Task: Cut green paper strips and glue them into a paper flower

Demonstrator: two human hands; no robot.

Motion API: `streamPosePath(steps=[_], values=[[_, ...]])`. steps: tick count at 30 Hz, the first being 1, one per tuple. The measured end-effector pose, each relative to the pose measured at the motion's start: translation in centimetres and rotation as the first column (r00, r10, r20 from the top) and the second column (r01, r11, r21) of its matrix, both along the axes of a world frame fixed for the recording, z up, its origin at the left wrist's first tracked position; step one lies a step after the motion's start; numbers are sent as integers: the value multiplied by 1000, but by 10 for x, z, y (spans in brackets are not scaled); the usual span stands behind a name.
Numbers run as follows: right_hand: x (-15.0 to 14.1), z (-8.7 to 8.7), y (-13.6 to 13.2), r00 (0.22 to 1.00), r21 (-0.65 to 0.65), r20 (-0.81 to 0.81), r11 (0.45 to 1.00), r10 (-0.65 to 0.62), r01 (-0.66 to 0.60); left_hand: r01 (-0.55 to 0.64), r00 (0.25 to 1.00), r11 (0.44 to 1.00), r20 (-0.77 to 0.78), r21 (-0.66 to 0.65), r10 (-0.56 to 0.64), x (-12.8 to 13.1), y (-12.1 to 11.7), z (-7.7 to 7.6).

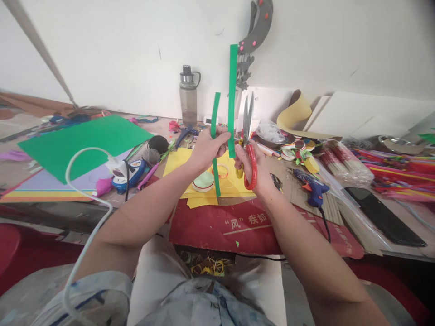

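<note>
My left hand point(211, 146) is closed on a narrow green strip point(215, 111), which looks like paper and passes through the fingers, hanging down below them. A second green strip point(233, 86) stands upright between my hands. Its lower part is at the fingertips of both, and I cannot tell which hand bears it. My right hand point(260, 165) is wrapped round scissors point(250, 170) with red and yellow handles, blades pointing up and slightly apart. Below the hands lie yellow sheets point(176, 174), a round tape roll point(203, 182) and an orange-printed tape roll point(220, 171).
A green sheet point(91, 140) lies on coloured sheets at left, near a power strip point(131, 176) with a white cable. A bottle point(188, 97) stands by the wall. At right are a glue gun point(314, 188), a black phone point(384, 217) and pipe cleaners point(401, 167).
</note>
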State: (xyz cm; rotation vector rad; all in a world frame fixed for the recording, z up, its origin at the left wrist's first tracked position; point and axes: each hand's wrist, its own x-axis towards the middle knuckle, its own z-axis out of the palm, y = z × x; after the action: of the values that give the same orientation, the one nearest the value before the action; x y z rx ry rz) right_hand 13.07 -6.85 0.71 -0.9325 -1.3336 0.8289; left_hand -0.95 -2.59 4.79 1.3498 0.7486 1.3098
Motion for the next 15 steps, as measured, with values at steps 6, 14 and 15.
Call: streamPosePath(steps=[6, 14, 15], values=[[0, 4, -7, 969, 3, 247, 1000, 11, -12, -257, 964, 964, 81, 64, 251, -17, 14, 12], [2, 7, -13, 895, -100, 423, 989, 141, -108, -319, 945, 945, 93, 70, 313, -31, 30, 13], [2, 8, -15, 900, -115, 411, 987, 148, -110, -315, 947, 947, 92, 69, 308, -32, 31, 13]])
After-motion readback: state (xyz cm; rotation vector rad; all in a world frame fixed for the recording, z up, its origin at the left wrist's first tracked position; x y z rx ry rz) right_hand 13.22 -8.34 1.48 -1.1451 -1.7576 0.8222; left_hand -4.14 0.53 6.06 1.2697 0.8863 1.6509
